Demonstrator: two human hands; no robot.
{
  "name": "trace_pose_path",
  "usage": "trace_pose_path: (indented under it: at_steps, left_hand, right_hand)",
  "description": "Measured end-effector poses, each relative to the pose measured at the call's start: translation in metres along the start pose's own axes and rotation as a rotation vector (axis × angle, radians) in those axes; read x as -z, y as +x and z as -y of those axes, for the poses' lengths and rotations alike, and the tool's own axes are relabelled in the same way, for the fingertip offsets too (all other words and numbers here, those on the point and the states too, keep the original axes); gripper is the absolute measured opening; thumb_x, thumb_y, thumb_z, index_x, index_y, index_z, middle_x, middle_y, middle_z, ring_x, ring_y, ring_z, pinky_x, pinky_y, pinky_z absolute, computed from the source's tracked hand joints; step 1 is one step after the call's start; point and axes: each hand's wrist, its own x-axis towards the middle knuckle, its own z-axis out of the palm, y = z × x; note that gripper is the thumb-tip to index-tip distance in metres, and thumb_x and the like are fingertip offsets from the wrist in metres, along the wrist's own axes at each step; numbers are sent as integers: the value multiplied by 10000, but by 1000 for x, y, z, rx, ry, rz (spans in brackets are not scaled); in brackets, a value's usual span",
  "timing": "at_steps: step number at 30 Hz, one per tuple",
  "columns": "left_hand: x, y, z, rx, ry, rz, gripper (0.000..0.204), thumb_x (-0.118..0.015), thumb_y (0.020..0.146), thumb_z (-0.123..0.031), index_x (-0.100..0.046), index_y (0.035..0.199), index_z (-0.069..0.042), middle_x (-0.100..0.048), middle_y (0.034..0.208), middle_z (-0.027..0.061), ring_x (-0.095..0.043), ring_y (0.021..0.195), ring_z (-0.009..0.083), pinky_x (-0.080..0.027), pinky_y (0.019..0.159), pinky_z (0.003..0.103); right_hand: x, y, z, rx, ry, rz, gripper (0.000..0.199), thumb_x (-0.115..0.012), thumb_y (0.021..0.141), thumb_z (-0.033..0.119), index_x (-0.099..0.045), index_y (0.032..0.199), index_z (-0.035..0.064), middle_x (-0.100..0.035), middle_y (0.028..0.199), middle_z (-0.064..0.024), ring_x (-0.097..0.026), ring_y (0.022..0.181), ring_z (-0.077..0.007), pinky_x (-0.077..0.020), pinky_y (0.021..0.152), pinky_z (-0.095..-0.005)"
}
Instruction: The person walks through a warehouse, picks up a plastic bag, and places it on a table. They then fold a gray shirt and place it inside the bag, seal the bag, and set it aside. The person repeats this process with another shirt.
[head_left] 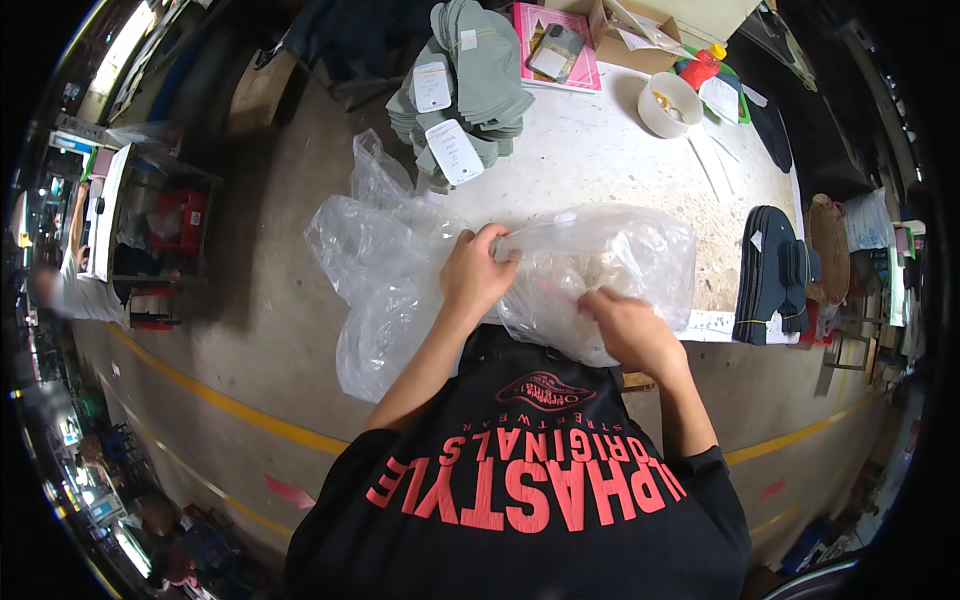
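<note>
A large clear plastic bag (640,240) lies crumpled over the near edge of the white table, and its loose left part (380,290) hangs off past the table's side. My left hand (479,270) is closed on a gathered fold of the bag, thumb and fingers pinched together. To its right and a little nearer, my right hand (632,328) has its fingers curled together on the bag's front, slightly blurred. Something whitish shows through the plastic there, but I cannot make out what it is.
Stacked grey-green cut pieces (475,90) with white tags stand at the table's far left. Behind are a phone (556,52) on a pink book, a white bowl (668,106) and a red bottle (703,66). Dark cut pieces (768,275) lie at the right edge.
</note>
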Motion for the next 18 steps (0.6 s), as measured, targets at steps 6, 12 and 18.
trace_pose_path:
  at_steps: [6,12,18]
  left_hand:
    - [-25,4,12,-89,199,-62,321,-710,881,-259,-665,1177,-144,-626,1106,145,-689,951,366,-562,789,500]
    - [-36,15,28,-12,239,-45,348,-681,893,-227,-643,1226,-133,-636,1164,175,-688,1009,406,-566,820,497]
    - [-8,28,55,-35,-663,12,321,-609,996,-209,-665,1266,-44,-732,1077,106,-684,1012,268,-516,879,336]
  right_hand:
    - [56,-33,7,631,240,150,159,-542,908,11,-590,1054,54,-670,1004,-148,-667,816,-358,-522,756,-440]
    - [81,-106,-80,494,1159,-1155,127,-560,960,35,-591,1083,21,-656,938,-84,-651,772,-222,-515,716,-337]
    - [77,-100,-185,23,1014,-1610,222,-563,996,52,-612,1211,27,-681,981,-74,-656,802,-209,-525,733,-338]
